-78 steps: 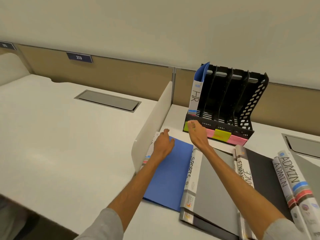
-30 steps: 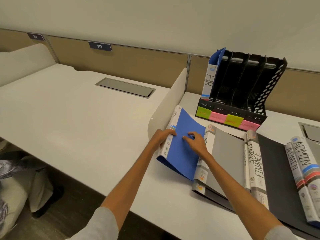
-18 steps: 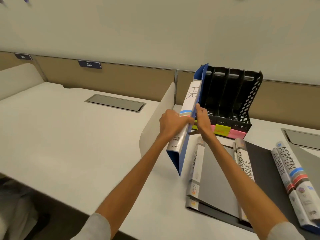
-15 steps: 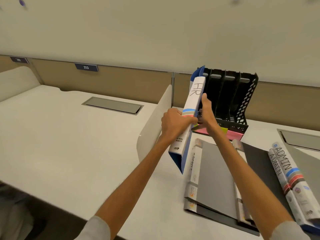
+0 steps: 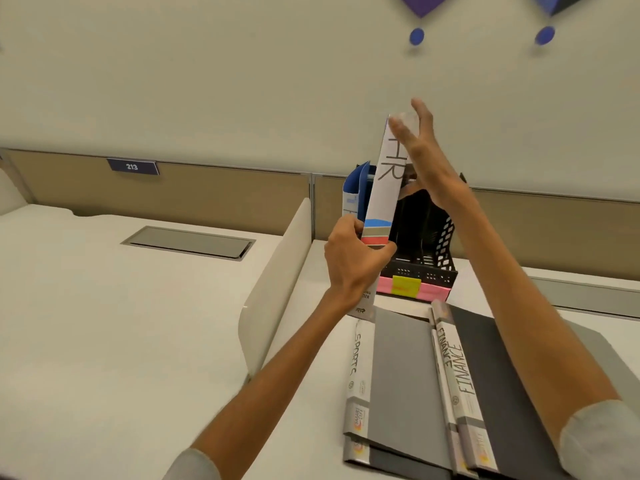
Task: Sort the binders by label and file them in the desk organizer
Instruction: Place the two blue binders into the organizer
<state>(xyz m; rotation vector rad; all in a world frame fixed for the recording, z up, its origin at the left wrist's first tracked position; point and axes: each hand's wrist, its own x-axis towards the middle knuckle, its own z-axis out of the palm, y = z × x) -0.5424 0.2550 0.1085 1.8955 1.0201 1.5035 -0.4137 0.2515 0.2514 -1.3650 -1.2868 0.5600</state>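
I hold a blue binder with a white HR spine [image 5: 385, 188] upright in front of the black desk organizer [image 5: 429, 237]. My left hand [image 5: 353, 261] grips its lower spine. My right hand [image 5: 415, 147] rests against its top edge with fingers spread. Another blue HR binder [image 5: 353, 195] stands in the organizer's leftmost slot. Flat on the desk lie grey SPORTS binders [image 5: 391, 382] and dark FINANCE binders [image 5: 485, 375].
A white divider panel [image 5: 277, 282] stands left of the binders. A grey cable hatch [image 5: 188, 242] is set in the neighbouring desk. Pink and yellow sticky labels [image 5: 408, 287] run along the organizer's front. A tan partition backs the desks.
The HR binder has gone from flat on the desk to upright and higher, close to the organizer. My right hand slid up from its middle to its top edge.
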